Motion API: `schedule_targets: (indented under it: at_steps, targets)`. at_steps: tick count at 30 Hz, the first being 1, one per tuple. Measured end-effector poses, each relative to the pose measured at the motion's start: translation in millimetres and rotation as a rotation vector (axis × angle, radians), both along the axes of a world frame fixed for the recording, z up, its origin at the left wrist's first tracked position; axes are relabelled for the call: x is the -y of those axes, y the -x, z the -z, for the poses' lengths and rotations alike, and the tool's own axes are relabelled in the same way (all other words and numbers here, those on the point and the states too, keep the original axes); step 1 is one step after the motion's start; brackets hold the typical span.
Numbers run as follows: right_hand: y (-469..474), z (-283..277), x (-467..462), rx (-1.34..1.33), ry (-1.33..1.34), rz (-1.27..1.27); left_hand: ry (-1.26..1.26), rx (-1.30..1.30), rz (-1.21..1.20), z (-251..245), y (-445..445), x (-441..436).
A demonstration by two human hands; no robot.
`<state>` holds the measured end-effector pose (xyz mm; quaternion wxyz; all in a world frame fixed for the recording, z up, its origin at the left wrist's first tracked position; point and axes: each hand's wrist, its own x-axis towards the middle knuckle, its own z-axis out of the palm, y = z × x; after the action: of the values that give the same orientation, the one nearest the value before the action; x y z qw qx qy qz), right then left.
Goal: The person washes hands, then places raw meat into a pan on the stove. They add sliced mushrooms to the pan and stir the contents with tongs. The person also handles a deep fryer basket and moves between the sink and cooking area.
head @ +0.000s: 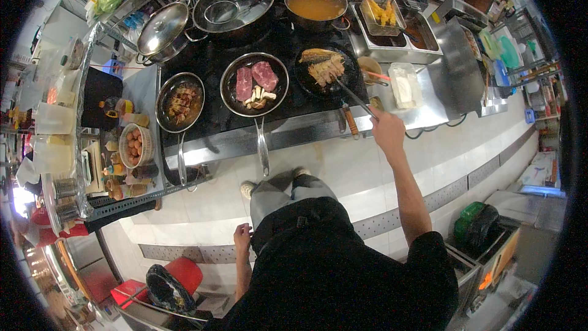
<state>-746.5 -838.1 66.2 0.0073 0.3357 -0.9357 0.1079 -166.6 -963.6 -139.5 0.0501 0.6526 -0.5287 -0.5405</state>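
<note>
My right hand [388, 131] grips a long metal cooking utensil [357, 96]. The utensil's far end touches sliced, browned meat [327, 71] in a dark round pan [308, 86] with a wooden handle [350, 120]. Behind the slices lies a longer yellowish-brown piece of food [319, 54]. A steel-handled frying pan [225, 96] to the left holds two pieces of raw red meat [255, 78] and cut mushrooms [258, 98]. Farther left, a smaller frying pan [161, 109] contains browned chopped food [182, 102]. My left hand [242, 237] hangs at my side, fingers loosely bent, holding nothing visible.
Behind the pans stand a lidded pot [162, 32], a wide pan with a strainer [222, 11] and a broth pot [317, 3]. A fryer basket [383, 14] holds battered food. Eggs fill a white basket [150, 151] at left. A white container [405, 85] sits right.
</note>
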Motion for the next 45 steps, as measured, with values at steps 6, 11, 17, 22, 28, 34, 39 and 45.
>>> schedule_targets:
  at_steps: [6, 11, 17, 22, 28, 34, 39, 45]
  targets:
    - [22, 23, 11, 0.175, -0.007, 0.016, 0.057, 0.019, 0.107, 6, -5, -6]
    - [36, 22, 10, 0.766, 0.196, 0.234, 0.084, 0.024, 0.111, 3, -3, -5]
    - [18, 1, 22, 0.763, 0.19, 0.235, 0.056, 0.025, 0.044, -8, 4, -5]
    - [-10, -14, 24, 0.023, -0.121, -0.01, 0.058, 0.042, 0.077, 9, -6, -10]
    - [-17, 17, -10, 0.082, 0.157, 0.048, -0.003, -0.025, 0.33, -13, -6, 1]
    - [-73, 48, -21, 0.763, 0.575, 0.384, -0.111, 0.155, 1.017, -161, 87, 67]
    - [-148, -11, -5, 1.342, 1.09, 0.492, -0.18, -0.601, 0.808, -247, 234, 56]
    - [-190, -69, 3, 1.057, 1.007, 0.333, -0.66, -0.713, 0.481, -271, 372, 13]
